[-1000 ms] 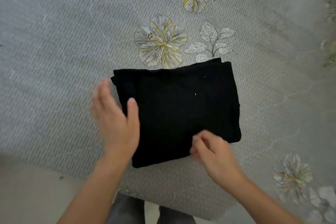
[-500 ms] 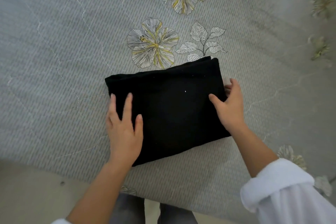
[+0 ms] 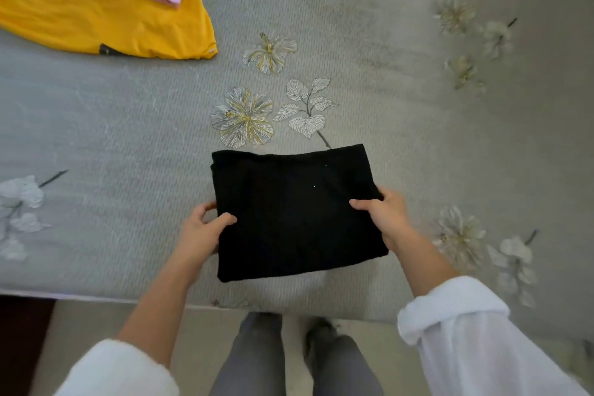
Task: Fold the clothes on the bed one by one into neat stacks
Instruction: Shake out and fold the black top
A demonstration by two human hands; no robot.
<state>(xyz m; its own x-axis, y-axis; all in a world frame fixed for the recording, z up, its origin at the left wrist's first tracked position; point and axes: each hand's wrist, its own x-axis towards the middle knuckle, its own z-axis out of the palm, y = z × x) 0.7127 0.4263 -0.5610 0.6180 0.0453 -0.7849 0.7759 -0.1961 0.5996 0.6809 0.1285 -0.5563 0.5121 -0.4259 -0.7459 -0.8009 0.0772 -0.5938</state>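
Gripping the folded black garment (image 3: 295, 212) at its two sides, the left hand (image 3: 201, 231) and right hand (image 3: 387, 215) pinch it above the bed (image 3: 128, 138) edge. If one thumb loosens, the layers may slide open and spoil the fold.

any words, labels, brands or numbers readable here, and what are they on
No text here can be read.
Dark patch on the yellow garment: too blurred to read.
White speck on the black folded garment: only a speck, no lettering.
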